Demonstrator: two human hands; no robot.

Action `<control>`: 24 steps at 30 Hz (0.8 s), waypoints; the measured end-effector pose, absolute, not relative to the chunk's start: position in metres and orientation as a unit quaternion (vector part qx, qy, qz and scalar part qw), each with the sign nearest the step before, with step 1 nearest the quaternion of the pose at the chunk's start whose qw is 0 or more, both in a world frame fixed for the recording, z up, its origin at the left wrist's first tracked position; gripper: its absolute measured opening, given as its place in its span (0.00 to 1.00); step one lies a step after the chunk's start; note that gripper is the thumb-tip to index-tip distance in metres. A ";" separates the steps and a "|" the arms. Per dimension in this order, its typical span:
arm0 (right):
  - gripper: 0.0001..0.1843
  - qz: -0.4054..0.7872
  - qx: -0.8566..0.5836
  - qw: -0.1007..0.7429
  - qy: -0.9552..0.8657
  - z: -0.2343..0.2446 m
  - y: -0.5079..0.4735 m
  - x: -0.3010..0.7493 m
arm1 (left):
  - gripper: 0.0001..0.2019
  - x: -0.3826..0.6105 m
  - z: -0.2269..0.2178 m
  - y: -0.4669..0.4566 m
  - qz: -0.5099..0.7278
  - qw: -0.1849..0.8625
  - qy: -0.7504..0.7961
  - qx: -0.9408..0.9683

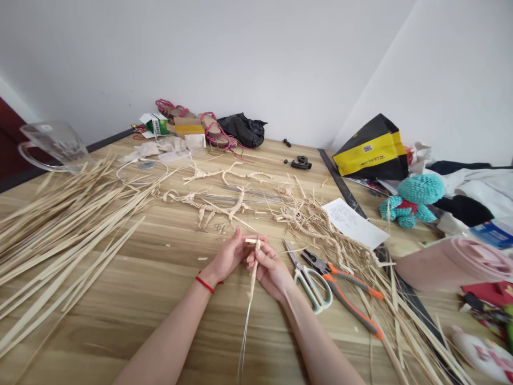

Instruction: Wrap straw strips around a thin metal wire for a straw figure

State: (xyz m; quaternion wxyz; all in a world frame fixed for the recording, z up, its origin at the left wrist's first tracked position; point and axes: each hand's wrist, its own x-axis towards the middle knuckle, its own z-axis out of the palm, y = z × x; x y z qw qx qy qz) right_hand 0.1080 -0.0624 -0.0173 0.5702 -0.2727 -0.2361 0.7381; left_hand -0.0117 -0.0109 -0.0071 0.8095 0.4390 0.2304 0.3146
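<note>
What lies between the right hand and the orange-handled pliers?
In the head view, a pair of scissors with pale handles lies there, between the right hand, pinching a straw-wrapped wire, and the orange-handled pliers.

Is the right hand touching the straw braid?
Touching: the head view shows the right hand pinching the straw braid between its fingers.

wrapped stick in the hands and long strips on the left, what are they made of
The wrapped stick looks like dried straw or leaf strips, matte and pale, wound over a thin wire, probably metal from its fine line. The long strips look the same: dry, fibrous, split lengthwise.
</note>
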 end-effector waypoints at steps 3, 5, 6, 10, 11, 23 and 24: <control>0.14 0.737 -0.273 0.576 -0.227 -0.017 -0.062 0.108 | 0.26 -0.010 -0.007 -0.014 0.327 0.786 0.256 0.459; 0.14 0.736 -0.276 0.576 -0.224 -0.017 -0.062 0.108 | 0.24 -0.010 -0.005 -0.015 0.331 0.756 0.280 0.490; 0.14 0.736 -0.276 0.576 -0.225 -0.016 -0.062 0.108 | 0.24 -0.009 -0.005 -0.016 0.333 0.742 0.291 0.503; 0.13 0.730 -0.280 0.575 -0.239 -0.017 -0.062 0.107 | 0.22 -0.007 -0.003 -0.016 0.340 0.720 0.319 0.514; 0.13 0.728 -0.283 0.575 -0.243 -0.017 -0.062 0.106 | 0.21 -0.006 -0.003 -0.016 0.339 0.720 0.321 0.512; 0.13 0.708 -0.293 0.589 -0.257 -0.015 -0.061 0.102 | 0.14 0.001 -0.005 -0.016 0.368 0.720 0.369 0.457; 0.13 0.708 -0.293 0.590 -0.256 -0.015 -0.061 0.101 | 0.14 0.001 -0.004 -0.016 0.366 0.721 0.371 0.456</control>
